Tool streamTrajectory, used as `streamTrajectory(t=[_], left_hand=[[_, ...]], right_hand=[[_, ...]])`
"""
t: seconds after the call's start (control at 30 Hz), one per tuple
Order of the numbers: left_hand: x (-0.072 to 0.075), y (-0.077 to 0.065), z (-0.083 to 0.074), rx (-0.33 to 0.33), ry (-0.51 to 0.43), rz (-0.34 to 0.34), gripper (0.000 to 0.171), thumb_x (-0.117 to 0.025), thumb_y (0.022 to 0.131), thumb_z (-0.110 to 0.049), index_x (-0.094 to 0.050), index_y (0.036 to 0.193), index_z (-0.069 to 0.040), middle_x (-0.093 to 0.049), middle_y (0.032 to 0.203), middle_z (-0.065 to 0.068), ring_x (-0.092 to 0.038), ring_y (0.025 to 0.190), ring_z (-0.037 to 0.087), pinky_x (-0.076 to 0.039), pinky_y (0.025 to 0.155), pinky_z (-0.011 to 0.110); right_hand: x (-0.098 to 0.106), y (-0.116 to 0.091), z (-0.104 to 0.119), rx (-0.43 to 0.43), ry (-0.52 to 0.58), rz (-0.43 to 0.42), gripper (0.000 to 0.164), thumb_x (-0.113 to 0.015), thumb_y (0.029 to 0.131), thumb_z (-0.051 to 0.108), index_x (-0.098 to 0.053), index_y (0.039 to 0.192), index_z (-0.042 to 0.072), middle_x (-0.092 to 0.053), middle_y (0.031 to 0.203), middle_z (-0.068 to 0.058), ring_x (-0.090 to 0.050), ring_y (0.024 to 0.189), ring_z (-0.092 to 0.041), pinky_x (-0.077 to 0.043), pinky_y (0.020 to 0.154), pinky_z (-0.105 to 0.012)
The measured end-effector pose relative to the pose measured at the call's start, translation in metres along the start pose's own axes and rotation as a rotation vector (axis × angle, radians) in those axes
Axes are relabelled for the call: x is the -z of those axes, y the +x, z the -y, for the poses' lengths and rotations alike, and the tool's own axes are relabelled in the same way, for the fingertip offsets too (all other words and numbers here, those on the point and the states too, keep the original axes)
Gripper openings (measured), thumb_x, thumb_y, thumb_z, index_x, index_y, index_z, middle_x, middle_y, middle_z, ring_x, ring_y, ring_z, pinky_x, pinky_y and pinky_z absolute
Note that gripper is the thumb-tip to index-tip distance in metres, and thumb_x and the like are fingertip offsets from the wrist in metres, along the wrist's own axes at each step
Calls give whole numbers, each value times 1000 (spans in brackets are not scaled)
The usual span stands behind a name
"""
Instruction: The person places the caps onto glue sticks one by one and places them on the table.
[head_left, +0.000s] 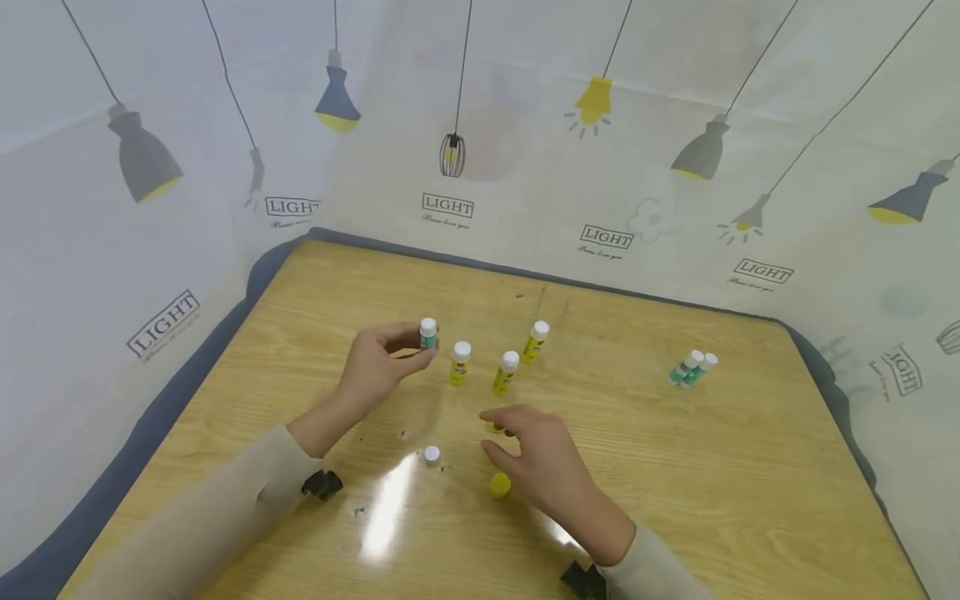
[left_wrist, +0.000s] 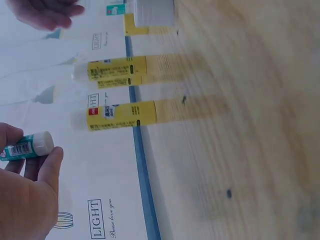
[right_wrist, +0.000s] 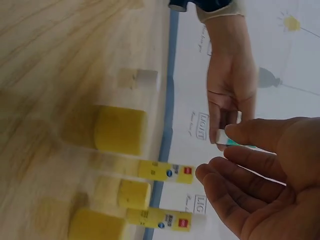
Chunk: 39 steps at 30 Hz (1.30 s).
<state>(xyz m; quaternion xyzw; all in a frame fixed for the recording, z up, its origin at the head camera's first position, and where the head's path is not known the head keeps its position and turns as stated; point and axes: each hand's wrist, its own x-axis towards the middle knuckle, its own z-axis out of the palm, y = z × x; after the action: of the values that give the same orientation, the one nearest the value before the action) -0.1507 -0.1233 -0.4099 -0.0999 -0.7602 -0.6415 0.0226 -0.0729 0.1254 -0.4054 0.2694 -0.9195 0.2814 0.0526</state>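
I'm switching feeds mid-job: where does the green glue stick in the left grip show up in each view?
Head: the green glue stick is slightly left of centre, a little below mid-height.
Left wrist: at the left edge, below mid-height.
Right wrist: right of centre, below mid-height, partly hidden by the right grip.
Shared landmark: the left grip, holding it in all three.

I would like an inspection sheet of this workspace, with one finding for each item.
Surface: wooden table, with glare and dark specks.
Job's things: green glue stick in one hand; three upright yellow glue sticks; two other green glue sticks at the right; loose white cap; loose yellow caps.
Clutter: nothing seen.
Hands: left hand holds the green glue stick; right hand holds nothing, near the yellow caps.
Cables: nothing seen.
Surroundings: pale backdrop with printed lamps.
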Motion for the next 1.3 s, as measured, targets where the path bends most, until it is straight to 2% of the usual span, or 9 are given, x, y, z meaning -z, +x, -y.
streamTrajectory(t=[0.1, 0.17, 0.3, 0.43, 0.77, 0.9, 1.07, 1.2, 1.3], left_hand=[[-1, -11, -15, 22, -7, 8, 29, -73, 81, -11, -68, 109, -5, -68, 101, 6, -62, 98, 20, -53, 82, 32], [-1, -14, -17, 41, -40, 10, 28, -72, 81, -5, -68, 108, -3, -68, 101, 10, -62, 98, 24, -54, 81, 32], [-3, -14, -1, 74, -95, 6, 32, -74, 79, -6, -67, 110, -4, -67, 104, 12, -62, 101, 28, -54, 79, 30], [-5, -16, 6, 84, -70, 2, 32, -76, 78, -13, -68, 109, -8, -68, 102, 7, -62, 100, 24, -54, 78, 30], [-7, -19, 10, 84, -31, 18, 27, -77, 77, -10, -71, 103, -12, -69, 99, 2, -64, 94, 19, -55, 76, 33], [-7, -22, 11, 79, -32, 18, 28, -77, 77, -12, -70, 104, -12, -69, 99, 2, -64, 93, 19, -55, 76, 33], [-7, -24, 12, 82, -37, 14, 30, -78, 77, -14, -70, 105, -12, -69, 100, 2, -64, 94, 19, -55, 77, 33], [-8, -24, 11, 83, -70, 22, 30, -78, 77, -15, -70, 106, -11, -68, 101, 4, -64, 96, 22, -55, 78, 33], [-9, -22, 10, 50, -95, 32, 29, -76, 78, -13, -69, 106, -9, -68, 102, 6, -64, 96, 24, -54, 79, 32]], right_hand=[[-10, 7, 4, 65, -39, 53, 27, -69, 85, 22, -67, 110, 15, -66, 105, 5, -60, 96, -8, -53, 78, -27], [-15, 13, 7, 115, -60, 96, 27, -68, 85, 19, -66, 112, 13, -65, 108, 3, -59, 99, -10, -52, 82, -28], [-26, 23, 10, 229, -140, 159, 27, -66, 85, 14, -66, 112, 11, -64, 110, 0, -58, 103, -14, -50, 86, -30], [-35, 28, 9, 317, -176, 190, 25, -64, 86, 11, -67, 110, 9, -64, 107, -1, -58, 102, -15, -49, 87, -28], [-57, 37, 11, 402, -132, 220, 11, -65, 87, 15, -72, 97, 13, -64, 95, 2, -59, 91, -11, -49, 81, -21], [-64, 38, 11, 422, -138, 237, 10, -64, 87, 12, -72, 91, 15, -64, 89, 4, -58, 85, -8, -50, 75, -18], [-66, 38, 13, 405, -152, 271, 9, -63, 87, 11, -71, 90, 14, -59, 81, 6, -53, 72, -4, -48, 64, -18], [-61, 37, 10, 357, -88, 279, 11, -64, 87, 13, -71, 95, 12, -61, 85, 5, -53, 75, -3, -47, 65, -15], [-49, 36, 6, 283, 14, 231, 13, -68, 84, 14, -70, 97, 12, -63, 89, 5, -57, 79, -3, -48, 68, -14]])
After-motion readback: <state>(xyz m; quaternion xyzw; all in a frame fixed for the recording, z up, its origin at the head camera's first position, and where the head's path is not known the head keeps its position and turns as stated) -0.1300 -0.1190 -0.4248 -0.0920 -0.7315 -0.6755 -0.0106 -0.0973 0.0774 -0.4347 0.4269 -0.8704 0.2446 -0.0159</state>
